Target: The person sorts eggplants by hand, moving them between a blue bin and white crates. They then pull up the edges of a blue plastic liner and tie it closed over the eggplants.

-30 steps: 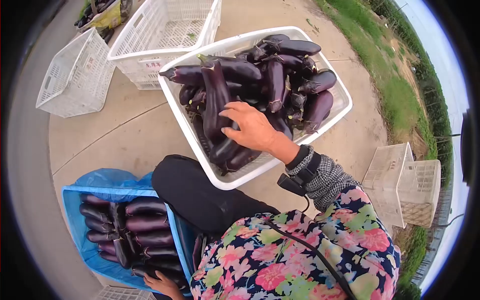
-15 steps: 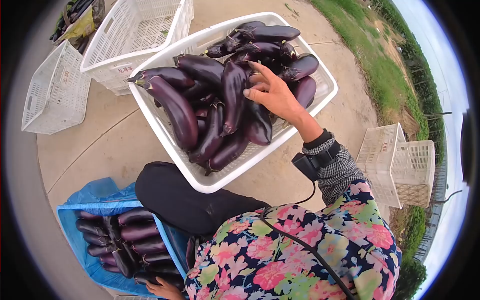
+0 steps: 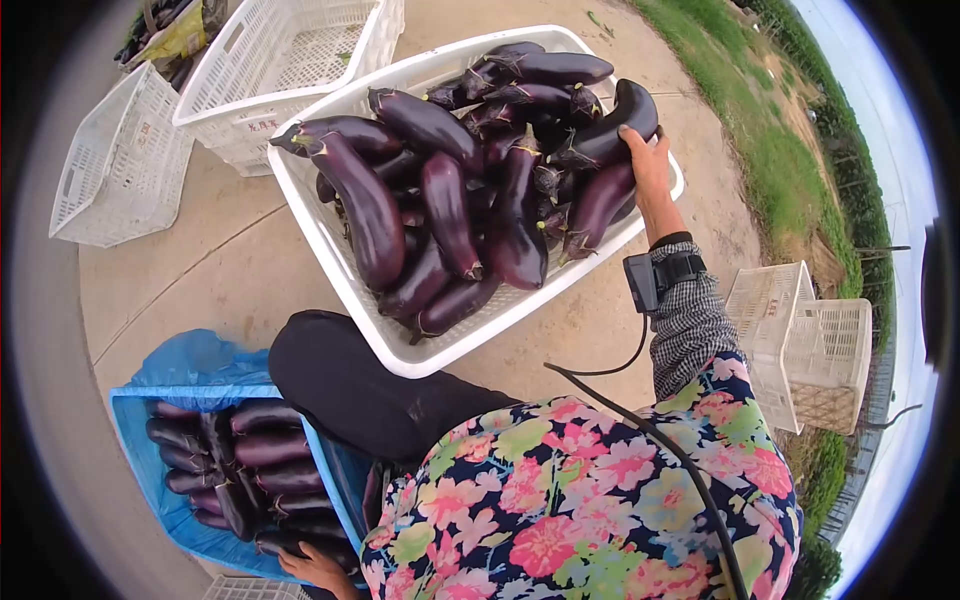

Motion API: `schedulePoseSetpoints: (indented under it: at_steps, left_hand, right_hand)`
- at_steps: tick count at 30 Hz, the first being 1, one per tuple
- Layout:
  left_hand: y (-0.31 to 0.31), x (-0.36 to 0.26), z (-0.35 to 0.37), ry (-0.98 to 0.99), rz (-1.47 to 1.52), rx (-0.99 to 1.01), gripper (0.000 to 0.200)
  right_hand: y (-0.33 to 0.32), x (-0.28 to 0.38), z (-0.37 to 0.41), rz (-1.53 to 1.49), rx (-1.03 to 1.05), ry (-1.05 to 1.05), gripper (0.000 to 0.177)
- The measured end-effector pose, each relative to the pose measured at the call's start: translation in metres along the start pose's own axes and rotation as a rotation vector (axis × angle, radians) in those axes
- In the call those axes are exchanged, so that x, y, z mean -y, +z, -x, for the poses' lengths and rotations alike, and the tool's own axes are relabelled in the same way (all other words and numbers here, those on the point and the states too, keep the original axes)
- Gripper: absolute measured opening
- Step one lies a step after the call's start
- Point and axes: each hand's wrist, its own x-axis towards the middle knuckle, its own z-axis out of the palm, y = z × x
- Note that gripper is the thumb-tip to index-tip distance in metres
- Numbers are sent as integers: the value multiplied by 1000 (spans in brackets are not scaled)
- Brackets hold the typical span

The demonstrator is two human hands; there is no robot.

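A large white plastic crate holds a heap of glossy dark purple eggplants in front of me. At its right end my right hand is wrapped around a curved eggplant, thumb on top; the far fingers are hidden behind it. Another eggplant lies just below that hand. Down at lower left, my left hand rests with its fingers laid out against an eggplant in a crate with a blue plastic liner. Eggplants are packed in rows there.
Several more white crates stand about: a large one and a smaller one at upper left, stacked ones at right. A yellow sack with eggplants sits at top left. My knee lies between the two eggplant crates.
My right hand has moved right, from the middle of the heap to the curved eggplant at the crate's right end, and closed on it. Some middle eggplants lie differently. My left hand has stayed in place.
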Motion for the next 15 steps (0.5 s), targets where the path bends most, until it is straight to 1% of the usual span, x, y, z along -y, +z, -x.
schedulePoseSetpoints:
  at_steps: [2,3,4,6,8,10,12,13,14,15]
  left_hand:
    - [8,16,-8,47,-13,-20,63]
    - [17,29,-12,23,-28,-8,63]
    - [27,40,-15,-10,-40,-3,64]
    - [36,53,-19,-7,-49,-26,64]
    - [38,59,-19,34,-12,-33,64]
    - [28,42,-13,2,1,-26,64]
    - [14,20,-5,25,37,-62,65]
    - [9,13,-3,11,54,-60,64]
    - [4,6,-2,-3,52,-58,64]
    - [-1,-1,-2,-16,35,-19,63]
  right_hand:
    - [0,13,30,-6,-53,-173,92]
    - [2,16,46,-50,-10,-201,91]
    - [11,20,61,-101,40,-235,91]
    - [36,33,101,-321,266,-286,91]
    - [66,44,137,-210,386,-223,87]
    - [102,43,160,-42,486,-174,76]
    - [121,35,164,-10,767,-137,62]
    - [114,36,167,-4,716,-222,56]
    - [101,46,161,194,558,-477,56]
    - [87,47,144,342,330,-738,56]
